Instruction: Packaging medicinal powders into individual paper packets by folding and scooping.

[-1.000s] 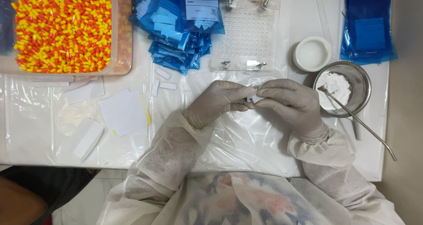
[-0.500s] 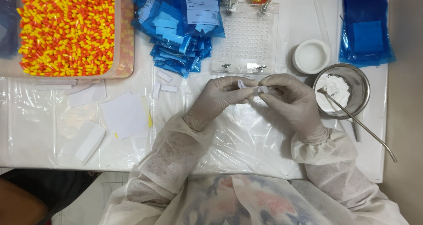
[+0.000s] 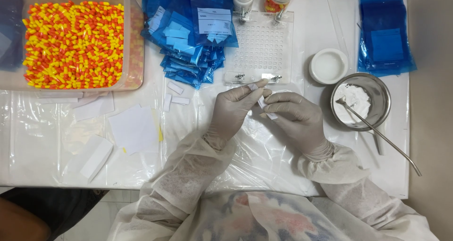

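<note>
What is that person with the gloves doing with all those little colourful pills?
A person in a white gown and pale gloves holds a small white paper piece between the left hand and the right hand, above a plastic-covered table. A clear tray of orange and yellow capsules sits far left, untouched. A round metal bowl of white powder with a long metal spoon sits at the right.

White plastic-covered table (image 3: 56, 165): capsule tray (image 3: 134, 57), blue packets (image 3: 188, 42), hole-grid plate (image 3: 264, 47), powder bowl (image 3: 383, 92), paper slips (image 3: 134, 127).

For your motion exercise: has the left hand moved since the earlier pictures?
Yes. The left hand has risen toward the clear perforated tray, its fingers now nearly at the tray's edge.
</note>
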